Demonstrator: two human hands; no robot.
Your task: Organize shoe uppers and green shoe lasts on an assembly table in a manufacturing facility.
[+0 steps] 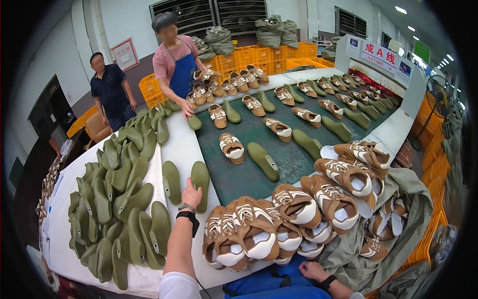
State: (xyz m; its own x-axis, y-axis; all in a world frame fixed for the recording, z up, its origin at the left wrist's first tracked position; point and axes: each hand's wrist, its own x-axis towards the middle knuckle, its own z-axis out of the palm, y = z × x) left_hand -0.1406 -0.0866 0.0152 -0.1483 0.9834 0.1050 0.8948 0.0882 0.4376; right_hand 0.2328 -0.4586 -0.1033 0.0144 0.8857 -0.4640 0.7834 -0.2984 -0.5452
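Observation:
My left hand (189, 195) is closed on the side of a green shoe last (200, 180) standing on the white table edge. Just left of it stands another green last (171, 182). My right hand (314, 271) is low, in front of the blue apron (271, 284), beside a grey-green sack (348, 254); its fingers are mostly tucked from sight. Between my arms, brown sneakers (255, 226) with white laces and heels are packed along the near edge. A heap of green lasts (127, 169) covers the white table on the left.
On the dark green conveyor belt (219, 172), brown sneakers and green lasts stand in rows. Across it a person in a blue apron (181, 72) touches a last; another person (112, 89) stands farther left. Orange crates (256, 55) line the back, and more stand at the right.

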